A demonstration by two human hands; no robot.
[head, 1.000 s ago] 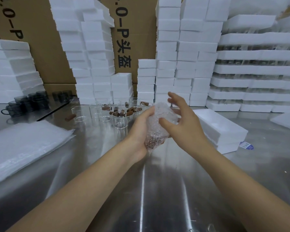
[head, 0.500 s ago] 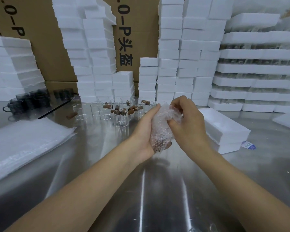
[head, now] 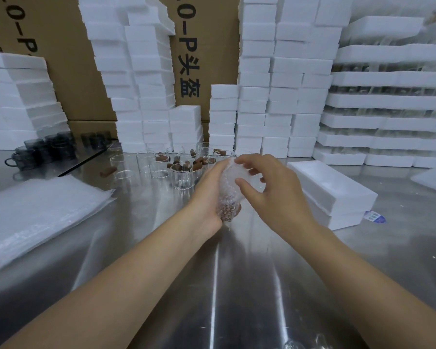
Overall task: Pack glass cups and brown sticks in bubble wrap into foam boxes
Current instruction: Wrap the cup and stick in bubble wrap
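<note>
Two hands on bubble-wrap bundle (head: 230, 183): left hand (head: 210, 195) curled round it, right hand (head: 275, 195) pinching top fold; tuck fold snug, then foam box (head: 335, 190) at 3 o'clock.

Bubble wrap bundle (head: 230, 187): clear, bumpy, upright, held up off table. Left hand (head: 208, 197) grips its side; right hand (head: 275, 195) curls fingers on its top. Brown shows through low end.
Glass cups (head: 181, 176): clear, upright, bunched behind bundle, to left.
Brown sticks (head: 199, 161): short, in and among cups.
Bubble wrap sheets (head: 40, 210): flat pile, far left of bundle.
Foam box (head: 332, 190): white, right of bundle.
</note>
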